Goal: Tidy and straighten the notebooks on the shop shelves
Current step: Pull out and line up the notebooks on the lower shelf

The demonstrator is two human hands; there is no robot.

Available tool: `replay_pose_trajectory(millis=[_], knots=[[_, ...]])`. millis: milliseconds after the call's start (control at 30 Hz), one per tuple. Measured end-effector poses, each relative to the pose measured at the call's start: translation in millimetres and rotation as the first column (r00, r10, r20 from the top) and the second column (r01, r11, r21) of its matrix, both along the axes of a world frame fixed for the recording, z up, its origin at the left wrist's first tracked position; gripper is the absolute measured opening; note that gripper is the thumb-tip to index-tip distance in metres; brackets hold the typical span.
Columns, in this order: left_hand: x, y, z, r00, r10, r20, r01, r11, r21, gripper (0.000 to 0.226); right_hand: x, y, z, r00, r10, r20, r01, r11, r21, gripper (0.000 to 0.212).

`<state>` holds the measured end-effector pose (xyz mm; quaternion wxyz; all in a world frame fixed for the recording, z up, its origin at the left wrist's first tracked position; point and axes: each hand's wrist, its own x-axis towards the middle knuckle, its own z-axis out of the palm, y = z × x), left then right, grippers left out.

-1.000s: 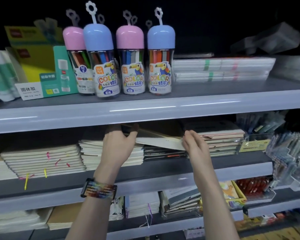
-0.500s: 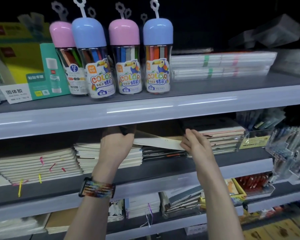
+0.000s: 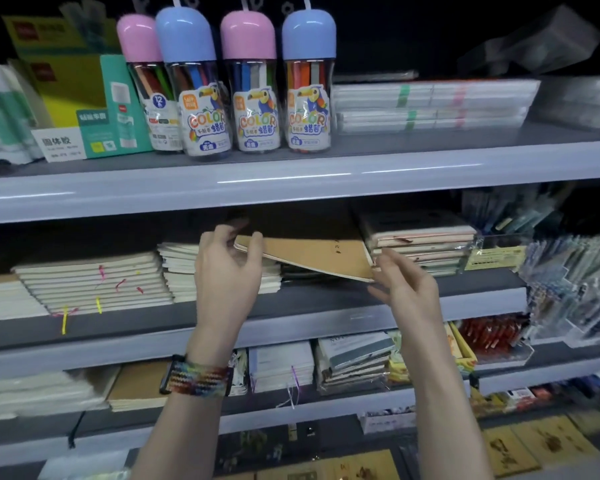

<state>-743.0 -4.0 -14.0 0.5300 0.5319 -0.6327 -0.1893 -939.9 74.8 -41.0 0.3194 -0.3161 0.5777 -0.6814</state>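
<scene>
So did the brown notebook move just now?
Yes. The brown notebook has tipped forward and slid out from under the upper shelf, showing more of its cover.

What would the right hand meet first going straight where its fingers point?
Likely the near right corner of the tilted brown kraft-paper notebook; the right hand has its fingertips at it, though contact is unclear.

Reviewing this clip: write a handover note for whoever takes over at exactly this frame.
Left hand: grips the left end of the brown-cover notebook.
Right hand: fingertips at its right corner; pinch or touch unclear.
Notebook: tilted, raised over the dark stack on the middle shelf, between the cream notebook stack and the wrapped stack.
Done: nothing settled yet.
Left: lay it flat and square; probably straighten the fanned stack further left.
</scene>
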Motion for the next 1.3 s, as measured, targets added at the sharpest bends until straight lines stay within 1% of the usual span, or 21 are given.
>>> replay_pose_trajectory(millis=[67,133,200,333,400,467,567,633,700,767,867,933,1033,1100,1200,1300], knots=[[1.6,7.0,-7.0,0.997,-0.021,-0.069,0.019,0.999,-0.033,0.021,-1.0,8.1,-4.3,1.000,0.001,0.028,-0.001,1.000,0.010,0.031],[3.1,14.4,-11.4,0.993,-0.036,-0.117,0.032,0.999,-0.036,0.024,-1.1,15.2,-9.0,0.999,0.002,0.049,-0.003,1.000,0.019,0.030],[4.5,21.8,-15.5,0.991,-0.040,-0.128,0.036,0.999,-0.029,0.030,-0.1,21.0,-13.4,0.998,0.008,0.068,-0.009,1.000,0.019,0.031],[5.3,33.9,-22.7,0.994,-0.028,-0.110,0.033,0.998,0.045,0.046,1.1,26.5,-24.6,0.988,0.026,0.153,-0.032,0.999,0.036,0.042],[7.0,36.6,-27.2,0.993,-0.057,-0.103,0.069,0.991,0.117,0.056,2.9,28.0,-28.5,0.972,0.027,0.232,-0.033,0.999,0.020,0.047],[8.0,39.7,-30.0,0.985,-0.091,-0.146,0.119,0.974,0.194,0.064,5.3,30.2,-31.0,0.937,0.034,0.347,-0.035,0.999,-0.003,0.051],[6.0,46.4,-32.8,0.975,-0.117,-0.189,0.163,0.954,0.251,0.070,8.6,33.3,-37.1,0.846,0.073,0.529,-0.065,0.997,-0.034,0.058],[5.8,49.1,-37.7,0.970,-0.121,-0.211,0.177,0.947,0.267,0.071,10.9,33.9,-43.5,0.806,0.126,0.578,-0.116,0.992,-0.055,0.055],[7.1,51.7,-43.0,0.964,-0.135,-0.228,0.199,0.937,0.288,0.069,14.8,33.8,-49.1,0.799,0.164,0.578,-0.171,0.984,-0.043,0.045],[9.2,54.3,-47.0,0.955,-0.156,-0.254,0.234,0.921,0.311,0.064,19.2,33.1,-53.5,0.797,0.166,0.580,-0.193,0.981,-0.015,0.039],[13.4,61.0,-48.8,0.951,-0.174,-0.255,0.253,0.913,0.321,0.043,24.4,32.5,-58.5,0.815,0.157,0.559,-0.200,0.980,0.017,0.040],[18.1,62.8,-51.8,0.959,-0.177,-0.222,0.243,0.914,0.323,0.028,27.3,32.6,-61.6,0.829,0.154,0.538,-0.201,0.979,0.029,0.037],[24.8,65.1,-56.2,0.952,-0.192,-0.239,0.269,0.897,0.352,0.015,34.3,31.9,-63.7,0.864,0.164,0.476,-0.205,0.978,0.035,0.030],[31.0,66.2,-58.7,0.949,-0.205,-0.238,0.285,0.882,0.376,0.014,41.8,30.3,-64.0,0.880,0.177,0.440,-0.213,0.977,0.032,0.028],[44.6,64.3,-62.0,0.959,-0.200,-0.200,0.266,0.880,0.393,0.015,54.3,26.2,-64.6,0.894,0.201,0.402,-0.230,0.973,0.026,0.028],[62.4,59.9,-65.8,0.961,-0.191,-0.201,0.260,0.873,0.414,0.015,69.2,19.5,-64.6,0.906,0.220,0.362,-0.245,0.969,0.024,0.025]])
